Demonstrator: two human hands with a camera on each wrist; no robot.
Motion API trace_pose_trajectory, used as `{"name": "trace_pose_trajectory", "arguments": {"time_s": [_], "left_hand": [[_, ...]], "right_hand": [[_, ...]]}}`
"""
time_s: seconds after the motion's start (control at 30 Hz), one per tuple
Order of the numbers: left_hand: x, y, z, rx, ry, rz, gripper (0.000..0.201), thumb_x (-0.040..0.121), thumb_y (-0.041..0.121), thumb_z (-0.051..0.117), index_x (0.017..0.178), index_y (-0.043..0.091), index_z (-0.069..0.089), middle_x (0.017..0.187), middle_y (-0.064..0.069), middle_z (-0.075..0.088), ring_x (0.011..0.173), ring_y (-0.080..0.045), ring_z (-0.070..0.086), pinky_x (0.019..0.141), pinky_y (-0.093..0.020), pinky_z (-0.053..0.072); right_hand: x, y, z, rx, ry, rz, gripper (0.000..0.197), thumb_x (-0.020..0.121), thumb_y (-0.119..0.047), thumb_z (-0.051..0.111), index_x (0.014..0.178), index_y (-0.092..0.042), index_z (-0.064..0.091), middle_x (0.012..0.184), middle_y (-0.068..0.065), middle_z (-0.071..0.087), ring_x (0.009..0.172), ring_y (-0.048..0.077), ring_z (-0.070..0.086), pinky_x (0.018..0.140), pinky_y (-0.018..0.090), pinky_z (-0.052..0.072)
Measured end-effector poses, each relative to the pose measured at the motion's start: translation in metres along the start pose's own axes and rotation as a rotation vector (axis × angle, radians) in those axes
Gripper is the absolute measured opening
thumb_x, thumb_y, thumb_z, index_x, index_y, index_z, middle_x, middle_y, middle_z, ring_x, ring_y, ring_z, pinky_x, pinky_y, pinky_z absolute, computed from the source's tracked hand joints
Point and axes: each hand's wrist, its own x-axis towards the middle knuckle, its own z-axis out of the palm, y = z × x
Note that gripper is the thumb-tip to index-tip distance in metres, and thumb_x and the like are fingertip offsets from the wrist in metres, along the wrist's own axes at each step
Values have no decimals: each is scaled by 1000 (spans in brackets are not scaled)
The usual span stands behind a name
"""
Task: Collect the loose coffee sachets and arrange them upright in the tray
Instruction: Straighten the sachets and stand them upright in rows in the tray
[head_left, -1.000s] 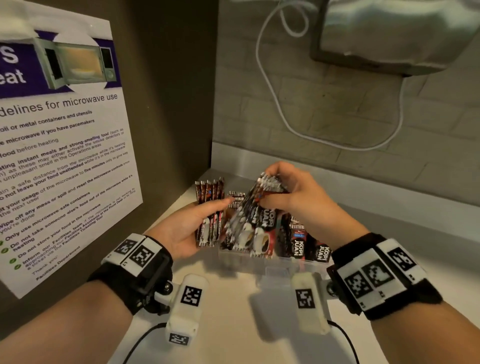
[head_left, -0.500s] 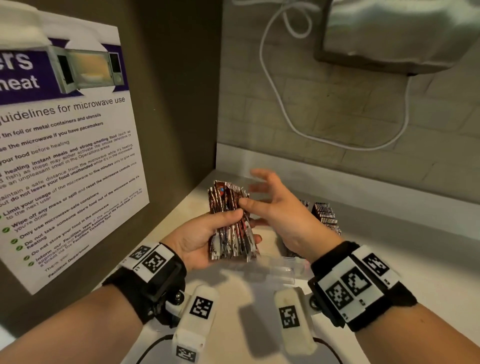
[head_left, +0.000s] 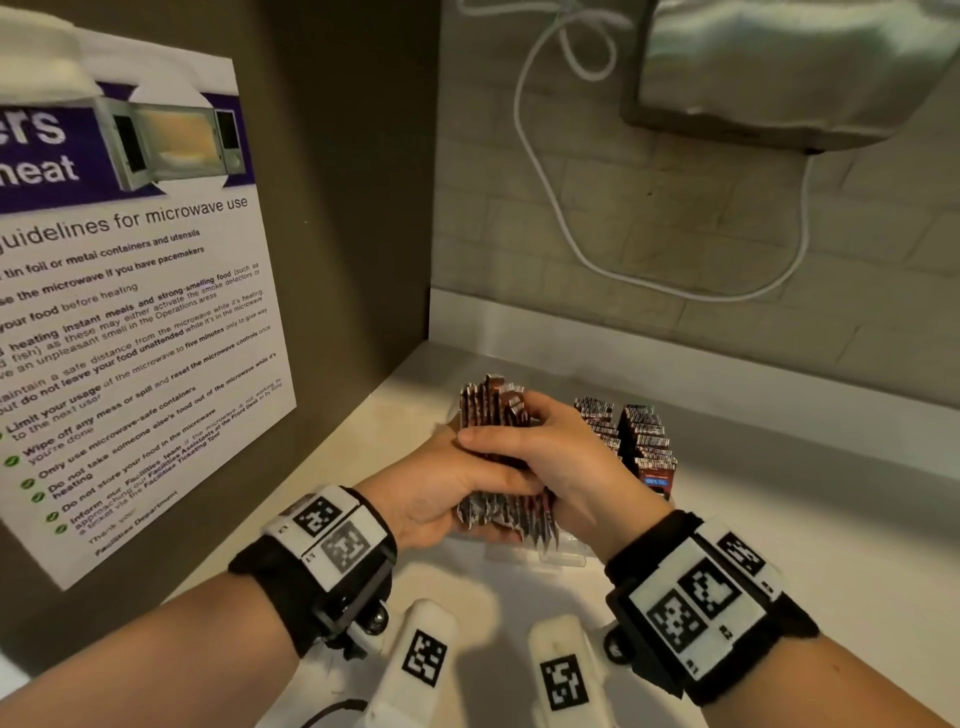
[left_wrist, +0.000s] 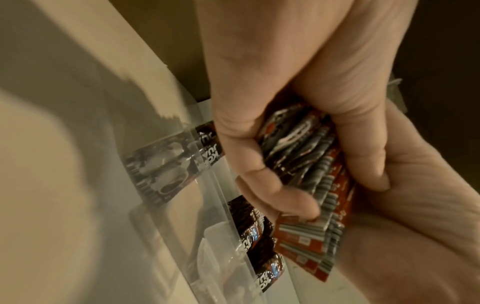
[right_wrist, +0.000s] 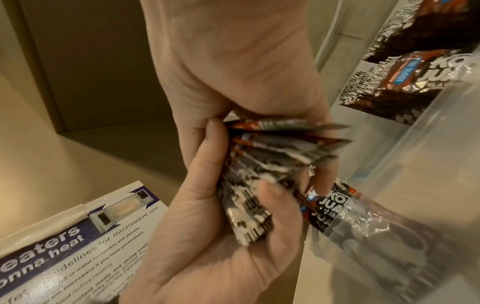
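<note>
Both hands hold one thick bundle of red-and-black coffee sachets (head_left: 493, 415) upright above the near left end of the clear plastic tray (head_left: 563, 557). My left hand (head_left: 441, 493) grips the bundle from the left, thumb across its front. From the right, my right hand (head_left: 550, 452) wraps its fingers and thumb round the same bundle. The wrist views show the bundle (left_wrist: 306, 164) (right_wrist: 259, 164) squeezed between the two hands, its edges fanned. More sachets (head_left: 644, 441) stand upright in rows in the tray's far right part. One sachet (left_wrist: 166, 164) lies flat behind the tray wall (left_wrist: 207, 236).
A microwave-use poster (head_left: 130, 312) covers the brown side wall close on the left. The tiled back wall carries a white cable (head_left: 545, 182) and a metallic appliance (head_left: 779, 67) overhead. The pale counter (head_left: 805, 519) stretches to the right of the tray.
A second ago my right hand held a fan of sachets over the tray; it then opened beside the left hand's bundle. It now grips that bundle together with the left hand.
</note>
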Motion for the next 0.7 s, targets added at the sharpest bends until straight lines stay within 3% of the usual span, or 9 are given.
{"name": "trace_pose_trajectory", "arguments": {"time_s": [0.1, 0.2, 0.27, 0.37, 0.47, 0.53, 0.63, 0.7], "left_hand": [[0, 0, 5, 20, -6, 1, 41, 78, -8, 68, 109, 18, 63, 99, -13, 72, 91, -31, 71, 62, -47, 59], [0, 2, 10, 32, -10, 8, 44, 79, -10, 65, 107, 24, 61, 86, -3, 73, 83, -22, 72, 64, -46, 60], [1, 2, 14, 35, 22, 14, 66, 78, -15, 63, 118, 35, 52, 83, 2, 72, 80, -19, 72, 59, -43, 60], [3, 5, 21, 55, 24, 8, 93, 75, -21, 62, 138, 41, 32, 100, -3, 67, 81, -18, 72, 59, -43, 60], [5, 12, 27, 68, 30, 31, 97, 74, -22, 63, 137, 45, 30, 110, -6, 63, 83, -21, 72, 66, -54, 59], [8, 17, 29, 63, 51, 41, 105, 74, -20, 64, 139, 51, 22, 108, -5, 63, 81, -19, 71, 63, -51, 59], [10, 22, 31, 118, 34, 19, 96, 75, -16, 66, 139, 42, 25, 106, -7, 62, 74, -20, 72, 54, -45, 58], [10, 24, 32, 168, 1, -28, 90, 75, -12, 69, 141, 36, 30, 108, -9, 63, 77, -22, 73, 57, -49, 59]], "right_hand": [[-1, 1, -4, 109, 10, -7, 27, 75, -4, 76, 100, -11, 68, 96, 18, 72, 89, 30, 71, 87, 47, 56], [-4, 0, -6, 133, -26, 1, 34, 69, -3, 80, 100, -9, 69, 97, 18, 72, 90, 30, 71, 88, 46, 55], [-4, 0, -8, 111, -30, 24, 32, 67, 0, 80, 96, -8, 69, 97, 18, 72, 91, 30, 71, 88, 44, 55], [-4, -1, -12, 138, -6, 50, 22, 71, 2, 76, 89, -10, 71, 92, 17, 73, 89, 29, 71, 86, 45, 56], [-3, -3, -16, 183, 18, 47, 22, 77, 1, 72, 97, -7, 70, 96, 17, 73, 90, 29, 71, 82, 43, 57], [-2, -5, -19, 236, 27, 32, 22, 79, 2, 69, 100, -5, 69, 98, 18, 72, 90, 30, 71, 74, 39, 58], [-3, -7, -22, 270, 8, 14, 19, 80, 3, 68, 96, -6, 68, 96, 16, 72, 90, 30, 71, 71, 37, 58], [-4, -6, -23, 273, 13, 8, 19, 78, 3, 69, 94, -8, 68, 93, 14, 73, 88, 28, 71, 69, 36, 59]]}}
